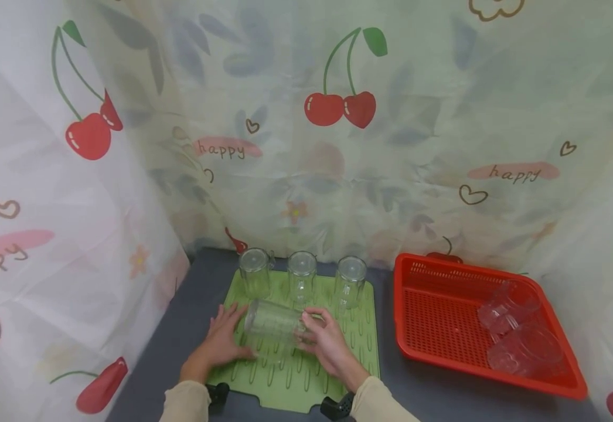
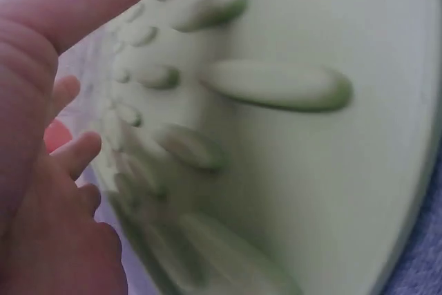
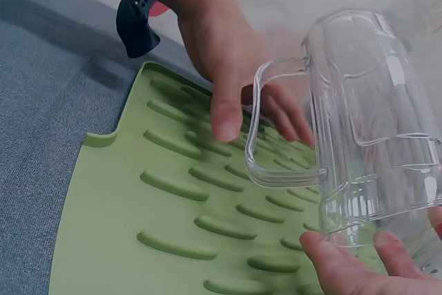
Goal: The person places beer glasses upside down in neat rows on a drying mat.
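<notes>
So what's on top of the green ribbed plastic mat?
Three clear glass mugs stand far back on the mat; the right hand holds another mug above it. The left hand hides part of the mat's left edge.

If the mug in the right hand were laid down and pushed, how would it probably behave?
The mug is probably stiff: its clear walls show no bend in the right hand. Its shiny surface may be slippery. Its roundish body could start rolling, but the handle would likely stop it.
</notes>
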The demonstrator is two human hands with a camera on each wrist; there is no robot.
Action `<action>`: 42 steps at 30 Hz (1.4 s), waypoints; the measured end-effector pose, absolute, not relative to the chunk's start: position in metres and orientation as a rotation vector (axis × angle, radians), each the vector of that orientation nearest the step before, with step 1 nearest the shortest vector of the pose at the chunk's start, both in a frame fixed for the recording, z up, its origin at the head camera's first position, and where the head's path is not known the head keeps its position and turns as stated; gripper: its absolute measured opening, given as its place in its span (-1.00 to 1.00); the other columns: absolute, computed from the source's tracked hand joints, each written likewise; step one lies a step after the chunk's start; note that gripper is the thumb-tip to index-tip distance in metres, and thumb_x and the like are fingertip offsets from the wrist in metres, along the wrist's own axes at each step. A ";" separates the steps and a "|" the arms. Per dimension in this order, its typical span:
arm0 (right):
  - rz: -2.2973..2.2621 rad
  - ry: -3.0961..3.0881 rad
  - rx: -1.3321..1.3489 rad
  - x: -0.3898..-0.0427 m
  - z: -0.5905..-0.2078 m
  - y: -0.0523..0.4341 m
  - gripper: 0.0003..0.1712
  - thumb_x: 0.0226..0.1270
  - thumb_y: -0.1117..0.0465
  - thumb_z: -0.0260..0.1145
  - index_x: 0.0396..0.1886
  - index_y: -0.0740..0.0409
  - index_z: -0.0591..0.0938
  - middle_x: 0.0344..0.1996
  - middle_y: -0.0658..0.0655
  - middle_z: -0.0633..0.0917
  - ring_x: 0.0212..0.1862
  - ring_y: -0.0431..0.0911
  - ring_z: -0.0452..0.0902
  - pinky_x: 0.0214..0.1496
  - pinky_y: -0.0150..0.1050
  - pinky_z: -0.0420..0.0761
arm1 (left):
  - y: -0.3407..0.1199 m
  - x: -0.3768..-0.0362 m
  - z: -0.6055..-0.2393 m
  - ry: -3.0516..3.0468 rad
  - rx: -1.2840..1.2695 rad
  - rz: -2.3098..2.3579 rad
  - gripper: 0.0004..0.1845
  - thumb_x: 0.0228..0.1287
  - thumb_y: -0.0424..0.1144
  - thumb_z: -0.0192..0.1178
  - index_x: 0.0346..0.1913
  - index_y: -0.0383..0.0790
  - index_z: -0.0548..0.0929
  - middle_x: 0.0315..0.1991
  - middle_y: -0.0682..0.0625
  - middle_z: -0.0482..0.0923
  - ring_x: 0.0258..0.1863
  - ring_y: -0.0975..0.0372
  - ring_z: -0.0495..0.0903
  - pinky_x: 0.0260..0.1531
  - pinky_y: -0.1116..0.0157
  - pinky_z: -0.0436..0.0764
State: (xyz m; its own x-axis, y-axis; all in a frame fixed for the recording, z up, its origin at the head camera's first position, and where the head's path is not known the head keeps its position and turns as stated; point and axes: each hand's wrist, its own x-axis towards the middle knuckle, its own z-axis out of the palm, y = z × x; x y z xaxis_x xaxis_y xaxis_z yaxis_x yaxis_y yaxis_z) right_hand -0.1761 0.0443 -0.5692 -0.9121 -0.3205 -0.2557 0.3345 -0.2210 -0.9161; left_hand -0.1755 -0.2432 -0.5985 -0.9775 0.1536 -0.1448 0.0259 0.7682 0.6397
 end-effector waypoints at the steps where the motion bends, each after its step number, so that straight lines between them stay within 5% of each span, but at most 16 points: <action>1: -2.173 1.635 0.016 -0.177 -0.569 0.044 -0.36 0.54 -0.04 0.23 0.39 0.23 0.31 0.32 0.35 0.45 0.18 0.13 0.68 0.20 0.04 0.70 | -0.243 -0.175 -0.596 2.773 0.145 1.004 0.33 -0.24 0.16 0.67 0.63 -0.03 0.14 0.65 -0.32 -0.09 0.62 -0.35 -0.37 0.46 -0.46 -0.31; 8: -2.180 1.614 0.020 -0.179 -0.570 0.045 -0.36 0.54 -0.07 0.23 0.38 0.21 0.31 0.25 0.25 0.48 0.14 0.09 0.70 0.19 0.05 0.70 | -0.235 -0.170 -0.568 2.813 0.176 0.966 0.47 -0.37 0.26 0.68 0.66 0.07 0.03 0.66 -0.26 -0.08 0.63 -0.32 -0.31 0.46 -0.47 -0.20; 18: -2.177 1.584 0.044 -0.179 -0.573 0.040 -0.40 0.54 -0.03 0.23 0.36 0.22 0.33 0.19 0.22 0.50 0.10 0.12 0.70 0.21 0.09 0.68 | -0.220 -0.158 -0.536 2.663 0.330 1.242 0.46 -0.30 0.25 0.66 0.66 0.21 -0.08 0.68 -0.13 -0.13 0.64 -0.22 -0.10 0.42 -0.42 0.18; 35: -2.196 1.513 0.076 -0.177 -0.574 0.027 -0.45 0.54 -0.01 0.23 0.32 0.19 0.34 0.01 0.04 0.59 -0.11 -0.08 0.72 0.11 0.00 0.74 | -0.192 -0.159 -0.537 2.746 0.289 1.444 0.29 -0.09 0.10 0.64 0.64 0.25 -0.01 0.62 -0.15 0.03 0.59 -0.18 0.09 0.42 -0.36 0.26; 42: -2.182 1.480 0.069 -0.182 -0.575 0.025 -0.46 0.57 -0.05 0.20 0.31 0.17 0.34 0.07 0.12 0.57 -0.12 -0.09 0.71 0.12 0.04 0.74 | -0.188 -0.158 -0.535 2.761 0.266 1.503 0.21 -0.01 0.06 0.60 0.63 0.25 0.02 0.57 -0.20 0.09 0.54 -0.22 0.17 0.35 -0.38 0.33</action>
State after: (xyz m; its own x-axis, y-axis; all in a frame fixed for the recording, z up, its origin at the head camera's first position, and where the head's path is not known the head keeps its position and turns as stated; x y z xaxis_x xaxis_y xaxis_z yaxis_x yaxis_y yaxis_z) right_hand -0.1816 0.0251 -0.5748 -0.8745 -0.3717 -0.3116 0.4270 -0.2852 -0.8581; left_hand -0.1583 -0.1879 -0.5349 -0.9857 0.1414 0.0919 0.1540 0.5317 0.8328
